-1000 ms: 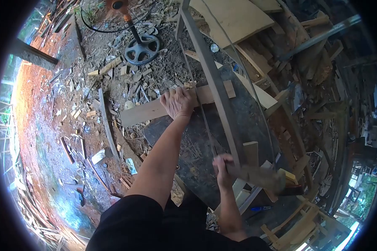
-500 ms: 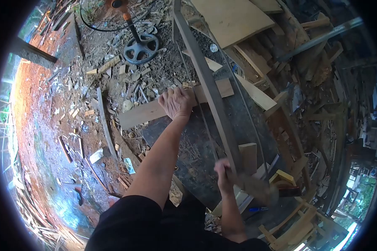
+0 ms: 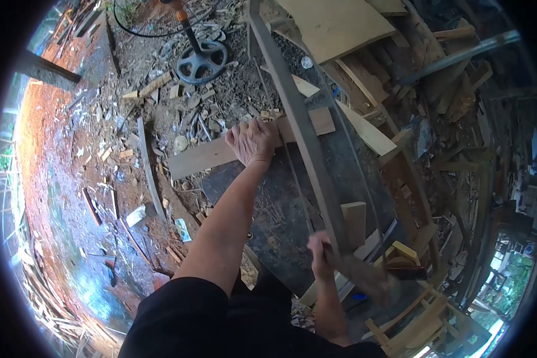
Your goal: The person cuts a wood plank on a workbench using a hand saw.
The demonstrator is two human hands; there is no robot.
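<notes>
A flat wooden board (image 3: pixel 200 157) lies across a dark worktop (image 3: pixel 274 224). My left hand (image 3: pixel 250 142) presses down on it, fingers curled over its far edge. Just right of that hand, a large wooden frame saw (image 3: pixel 304 134) crosses the board, its thin blade passing close beside my fingers. The saw's near end is in the grip of my right hand (image 3: pixel 321 253), closed around the wood low in the view. The near crosspiece of the saw is blurred by motion.
A fan's wheel-shaped base (image 3: pixel 202 62) stands on the littered ground beyond the worktop. To the right are a wood block (image 3: pixel 354 224), a yellow-edged piece (image 3: pixel 404 252) and stacked panels (image 3: pixel 337 27). Scrap wood strips (image 3: pixel 151 167) lie on the left.
My right hand and the saw have shifted slightly toward my body. My left hand stays in place on the board.
</notes>
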